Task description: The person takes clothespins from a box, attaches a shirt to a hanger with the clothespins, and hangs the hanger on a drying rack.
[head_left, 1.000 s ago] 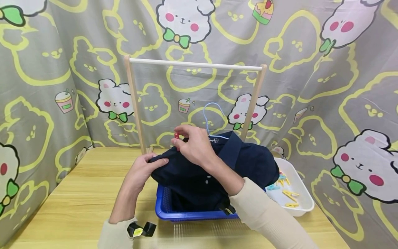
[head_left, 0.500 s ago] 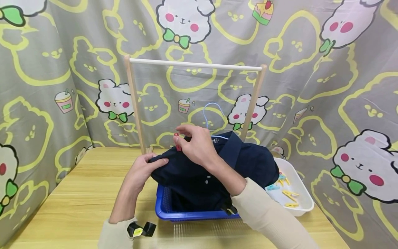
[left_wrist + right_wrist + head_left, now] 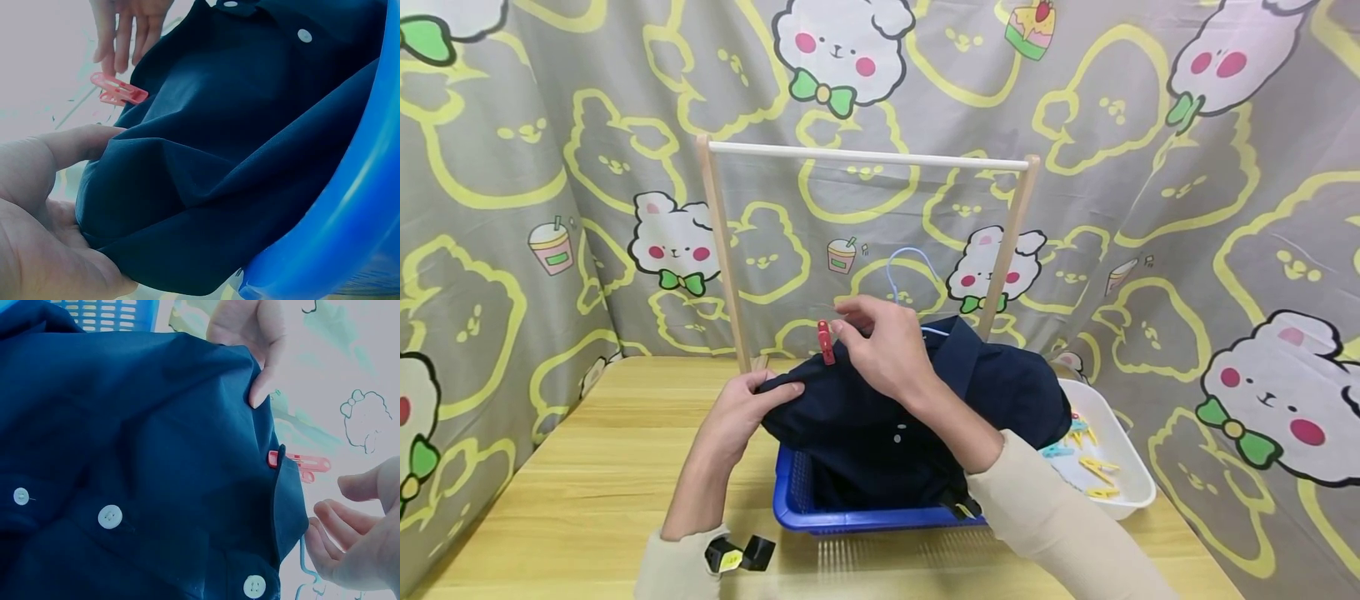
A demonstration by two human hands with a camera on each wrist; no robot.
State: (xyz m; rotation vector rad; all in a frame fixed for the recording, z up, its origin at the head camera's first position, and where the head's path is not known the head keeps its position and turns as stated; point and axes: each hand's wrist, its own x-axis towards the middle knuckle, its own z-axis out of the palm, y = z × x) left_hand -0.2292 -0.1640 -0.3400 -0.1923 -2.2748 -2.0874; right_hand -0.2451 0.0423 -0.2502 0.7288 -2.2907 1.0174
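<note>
Left hand first: its thumb lies along the top and its fingers go beneath, pinching the shoulder end of a dark navy fabric shirt with white buttons; the right hand, its fingers loosely bent and holding nothing, hangs just beside a small red plastic clothespin; whether those fingertips brush the collar is hard to say from where I stand.

That clothespin sits clipped on the shirt's shoulder edge, between the two hands, its handle end pointing up and away; the navy shirt itself drapes over and into a blue plastic mesh basket, and the hook of a pale blue wire hanger rises behind its collar.

Behind stands a rack with light wooden posts and a white crossbar; to the right, partly covered by the shirt, is a white plastic tray with yellow clothespins and turquoise ones lying in it; everything rests on a pale wood-grain tabletop, a grey cartoon-print curtain beyond.
</note>
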